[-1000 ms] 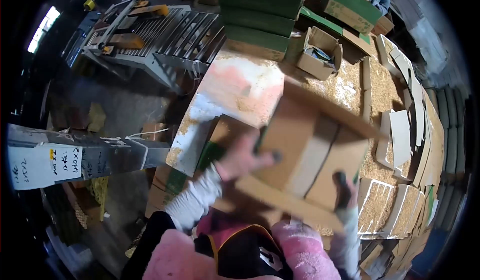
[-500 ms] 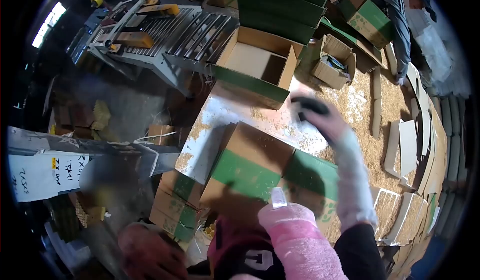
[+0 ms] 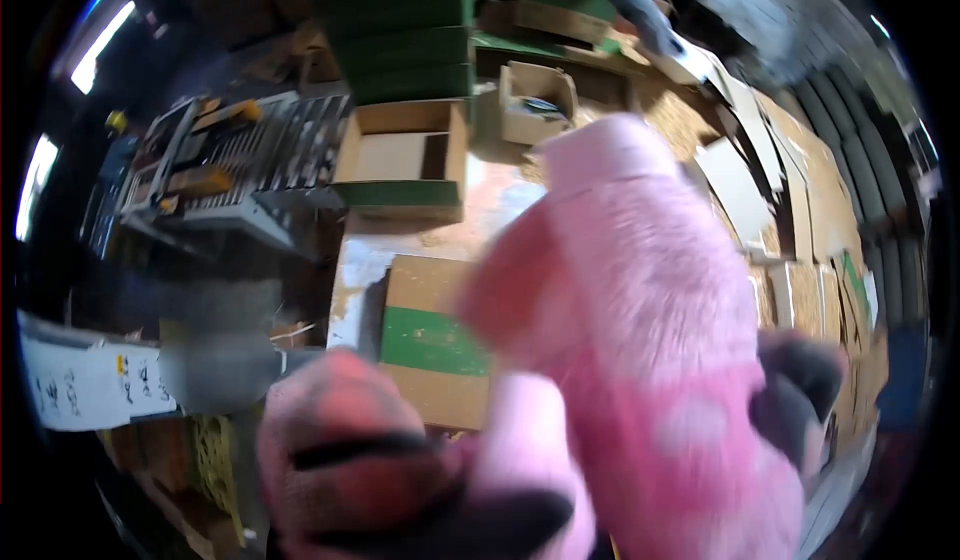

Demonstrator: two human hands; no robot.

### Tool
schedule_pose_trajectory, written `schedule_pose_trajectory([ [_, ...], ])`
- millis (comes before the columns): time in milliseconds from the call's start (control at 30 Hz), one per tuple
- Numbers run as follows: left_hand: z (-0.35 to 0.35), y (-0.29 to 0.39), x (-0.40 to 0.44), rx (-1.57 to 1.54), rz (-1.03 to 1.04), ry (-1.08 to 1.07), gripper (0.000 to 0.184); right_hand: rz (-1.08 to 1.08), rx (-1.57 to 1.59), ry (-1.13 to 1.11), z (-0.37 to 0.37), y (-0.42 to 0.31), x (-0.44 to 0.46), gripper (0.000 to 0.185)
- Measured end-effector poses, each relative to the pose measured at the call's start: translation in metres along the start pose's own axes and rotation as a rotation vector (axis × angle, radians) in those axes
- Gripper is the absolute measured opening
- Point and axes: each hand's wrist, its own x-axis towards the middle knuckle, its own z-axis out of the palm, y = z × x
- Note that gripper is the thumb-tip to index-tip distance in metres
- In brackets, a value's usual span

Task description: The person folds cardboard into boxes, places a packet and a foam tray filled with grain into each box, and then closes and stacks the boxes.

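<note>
A pink fluffy garment, blurred and close to the camera, fills the middle and lower right. Dark-tipped fingers of my right hand are curled against its right edge. A reddish-pink blurred shape with dark bands lies at lower left; whether my left hand is in it cannot be made out. Behind the garment, a closed brown carton with a green band rests on the table, partly covered. Farther back stands an open carton, green on its front, with a pale bottom.
Dark green cartons are stacked at the back. A roller conveyor stands at left. Beyond the table is a small open box. Another person's arm reaches in at upper right. A metal beam with paper labels is at lower left.
My right hand has moved from above the table to the garment's right edge. The pink garment has risen and covers much of the view. The view has shifted, and the cartons appear farther left.
</note>
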Motion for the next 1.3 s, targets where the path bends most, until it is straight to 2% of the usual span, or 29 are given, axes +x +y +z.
schedule_pose_trajectory([
  [133,0.019,0.009,0.013,-0.051,0.076,-0.149,0.014,0.019,-0.006,-0.081,0.008,-0.002,0.006,0.033],
  [267,0.043,0.019,0.018,-0.132,0.151,-0.244,0.016,0.002,0.066,-0.021,0.006,-0.005,-0.008,0.034],
  [400,0.068,0.024,0.014,-0.24,0.139,-0.311,0.018,0.006,0.216,0.0,0.007,-0.014,-0.02,0.035],
  [467,0.073,0.025,0.011,-0.268,0.11,-0.335,0.019,0.003,0.266,0.005,-0.023,-0.034,0.002,0.036],
  [533,0.074,0.023,0.01,-0.308,0.075,-0.358,0.02,0.023,0.306,0.007,-0.004,-0.023,-0.02,0.036],
  [633,0.069,0.021,0.007,-0.355,-0.009,-0.35,0.022,0.048,0.352,0.009,-0.001,-0.019,-0.032,0.037],
  [933,0.005,-0.006,-0.037,-0.392,-0.493,-0.098,0.027,0.144,0.42,0.05,-0.001,-0.027,-0.047,0.04],
  [1300,-0.004,-0.018,-0.079,-0.44,-0.806,-0.104,0.034,0.426,0.863,0.143,-0.006,-0.017,-0.094,0.044],
])
